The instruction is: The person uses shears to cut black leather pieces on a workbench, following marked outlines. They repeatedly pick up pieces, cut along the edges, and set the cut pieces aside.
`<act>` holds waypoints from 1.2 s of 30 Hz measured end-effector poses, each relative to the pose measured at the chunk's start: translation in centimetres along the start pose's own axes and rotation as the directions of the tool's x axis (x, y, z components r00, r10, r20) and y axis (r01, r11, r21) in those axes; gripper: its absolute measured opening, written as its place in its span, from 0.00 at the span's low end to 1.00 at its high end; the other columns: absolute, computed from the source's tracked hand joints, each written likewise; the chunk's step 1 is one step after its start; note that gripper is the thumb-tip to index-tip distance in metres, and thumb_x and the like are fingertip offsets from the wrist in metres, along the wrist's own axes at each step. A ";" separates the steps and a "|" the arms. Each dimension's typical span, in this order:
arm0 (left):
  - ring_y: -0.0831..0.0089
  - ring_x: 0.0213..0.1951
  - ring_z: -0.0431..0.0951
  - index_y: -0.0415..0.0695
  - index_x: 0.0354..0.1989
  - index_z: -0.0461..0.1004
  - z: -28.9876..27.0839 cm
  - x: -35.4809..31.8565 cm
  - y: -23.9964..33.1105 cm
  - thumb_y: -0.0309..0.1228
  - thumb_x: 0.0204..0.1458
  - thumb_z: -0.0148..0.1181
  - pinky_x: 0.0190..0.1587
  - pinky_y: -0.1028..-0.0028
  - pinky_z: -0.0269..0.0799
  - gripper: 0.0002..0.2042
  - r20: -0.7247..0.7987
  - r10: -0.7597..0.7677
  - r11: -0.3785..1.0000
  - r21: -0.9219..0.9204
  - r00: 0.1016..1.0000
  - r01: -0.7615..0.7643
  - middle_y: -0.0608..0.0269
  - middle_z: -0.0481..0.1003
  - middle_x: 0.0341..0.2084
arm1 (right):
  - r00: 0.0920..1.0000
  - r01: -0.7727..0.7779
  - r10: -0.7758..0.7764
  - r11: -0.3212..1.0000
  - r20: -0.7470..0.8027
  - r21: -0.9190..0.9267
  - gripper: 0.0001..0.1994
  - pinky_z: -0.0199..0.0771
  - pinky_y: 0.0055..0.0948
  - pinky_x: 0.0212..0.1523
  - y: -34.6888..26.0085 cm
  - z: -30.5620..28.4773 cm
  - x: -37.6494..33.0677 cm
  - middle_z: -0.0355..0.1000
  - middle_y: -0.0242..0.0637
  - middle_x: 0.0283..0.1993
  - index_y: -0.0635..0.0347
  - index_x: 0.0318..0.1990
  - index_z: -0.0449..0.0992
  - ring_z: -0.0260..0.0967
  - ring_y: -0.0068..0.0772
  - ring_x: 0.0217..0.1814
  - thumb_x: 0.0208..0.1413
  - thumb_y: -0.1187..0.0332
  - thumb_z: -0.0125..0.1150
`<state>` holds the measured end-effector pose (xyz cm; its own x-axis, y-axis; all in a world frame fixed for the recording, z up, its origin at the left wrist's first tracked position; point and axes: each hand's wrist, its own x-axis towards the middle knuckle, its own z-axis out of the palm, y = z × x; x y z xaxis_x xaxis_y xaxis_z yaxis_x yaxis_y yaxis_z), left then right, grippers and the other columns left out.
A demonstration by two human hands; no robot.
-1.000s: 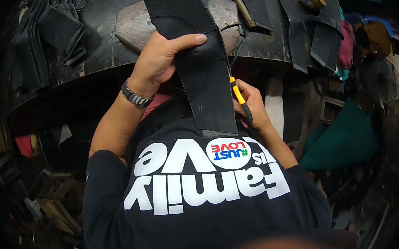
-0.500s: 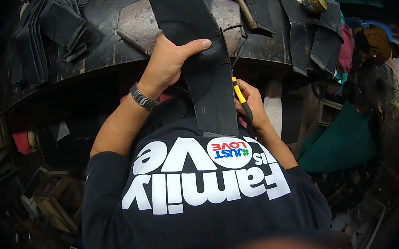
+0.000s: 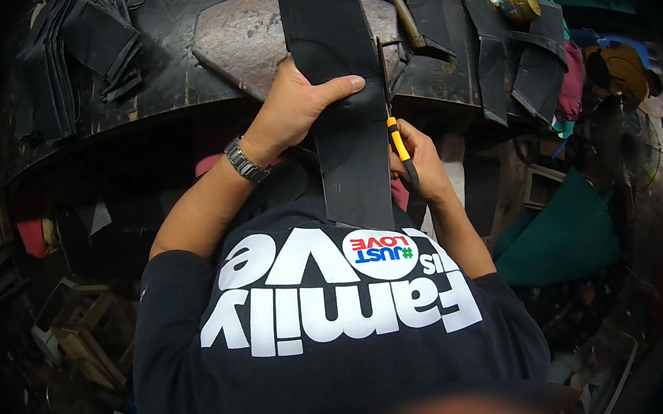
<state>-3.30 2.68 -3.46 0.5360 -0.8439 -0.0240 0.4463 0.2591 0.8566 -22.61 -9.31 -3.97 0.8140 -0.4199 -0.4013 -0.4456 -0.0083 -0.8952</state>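
A long black sheet, leather-like with faint marks on it (image 3: 354, 154), runs from the table down to my chest. My left hand (image 3: 299, 107) is closed on its left edge, thumb lying across the top and fingers hidden beneath. In my right hand (image 3: 427, 165) is a pair of scissors with yellow and black handles (image 3: 398, 140). Their dark blades point away from me along the sheet's right edge, touching or very close to it. My right fingers are partly hidden behind the handles.
On the dark table (image 3: 155, 84) lie a flat stone slab (image 3: 238, 42), a wooden handle (image 3: 399, 8), stacked black pieces (image 3: 59, 65) at left and more black pieces (image 3: 490, 51) at right. Green cloth (image 3: 559, 238) and a wooden frame (image 3: 94, 330) sit lower down.
The sheet's far end has swung right and now stands straighter. My left hand has moved slightly right with it. The scissors remain at the right edge, with more blade showing.
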 end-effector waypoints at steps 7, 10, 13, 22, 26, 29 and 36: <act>0.75 0.38 0.79 0.35 0.45 0.73 -0.3 0.5 0.6 0.20 0.50 0.62 0.42 0.76 0.77 0.13 0.044 -0.047 0.996 -0.073 0.998 0.050 0.59 0.78 0.38 | 0.996 0.085 -0.084 0.996 -0.011 0.026 0.14 0.59 0.15 0.25 -0.1 0.3 1.1 0.61 0.25 0.25 0.60 0.32 0.66 0.57 0.12 0.25 0.49 0.67 0.68; 0.75 0.38 0.79 0.35 0.45 0.72 -0.4 0.5 0.6 0.20 0.50 0.62 0.42 0.76 0.77 0.13 0.040 -0.074 0.995 -0.068 0.996 0.077 0.59 0.78 0.38 | 0.996 0.086 -0.085 0.994 -0.016 0.060 0.13 0.58 0.15 0.24 0.2 0.3 1.0 0.60 0.24 0.24 0.60 0.31 0.66 0.55 0.12 0.24 0.49 0.68 0.68; 0.75 0.38 0.79 0.35 0.46 0.72 -0.4 0.5 0.4 0.20 0.50 0.62 0.42 0.75 0.77 0.14 0.053 -0.080 0.993 -0.081 0.995 0.084 0.59 0.78 0.38 | 0.992 0.123 -0.121 0.987 -0.021 0.105 0.14 0.57 0.15 0.24 0.7 0.5 1.1 0.59 0.23 0.24 0.60 0.30 0.66 0.54 0.11 0.24 0.49 0.69 0.69; 0.76 0.38 0.78 0.36 0.48 0.70 -0.3 2.4 0.9 0.27 0.56 0.58 0.40 0.78 0.76 0.13 -0.013 -0.049 0.999 0.012 0.999 0.049 0.61 0.77 0.39 | 0.994 0.097 -0.090 0.987 -0.060 0.126 0.12 0.60 0.14 0.24 -0.1 0.1 1.9 0.63 0.25 0.24 0.61 0.31 0.67 0.59 0.10 0.24 0.50 0.68 0.67; 0.77 0.37 0.78 0.36 0.48 0.69 -0.1 3.6 2.0 0.27 0.56 0.58 0.39 0.78 0.76 0.13 0.046 0.028 0.998 0.054 0.999 -0.031 0.62 0.77 0.37 | 0.990 0.137 -0.130 0.977 -0.051 0.166 0.12 0.60 0.14 0.21 -1.8 -0.2 3.3 0.65 0.26 0.23 0.62 0.32 0.68 0.60 0.11 0.22 0.51 0.67 0.67; 0.77 0.35 0.78 0.35 0.48 0.69 -0.1 4.0 2.8 0.27 0.56 0.59 0.37 0.78 0.76 0.13 0.068 0.061 0.995 0.076 0.996 -0.066 0.62 0.77 0.37 | 0.992 0.128 -0.126 0.981 -0.023 0.147 0.13 0.60 0.15 0.20 -2.6 -0.5 3.6 0.65 0.26 0.22 0.63 0.33 0.69 0.61 0.12 0.20 0.51 0.65 0.67; 0.79 0.34 0.77 0.34 0.44 0.72 -0.4 3.2 2.6 0.29 0.56 0.59 0.37 0.78 0.75 0.12 0.043 0.047 0.980 0.194 0.998 -0.054 0.63 0.78 0.34 | 0.997 0.071 -0.070 0.992 -0.016 0.100 0.14 0.61 0.16 0.20 -2.8 -0.3 2.6 0.67 0.29 0.24 0.64 0.36 0.70 0.62 0.14 0.20 0.51 0.64 0.65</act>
<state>-0.13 0.80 -1.55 0.5251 -0.8502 0.0379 0.2695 0.2084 0.9402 -19.30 -10.63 -2.48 0.8373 -0.4324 -0.3345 -0.3471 0.0522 -0.9364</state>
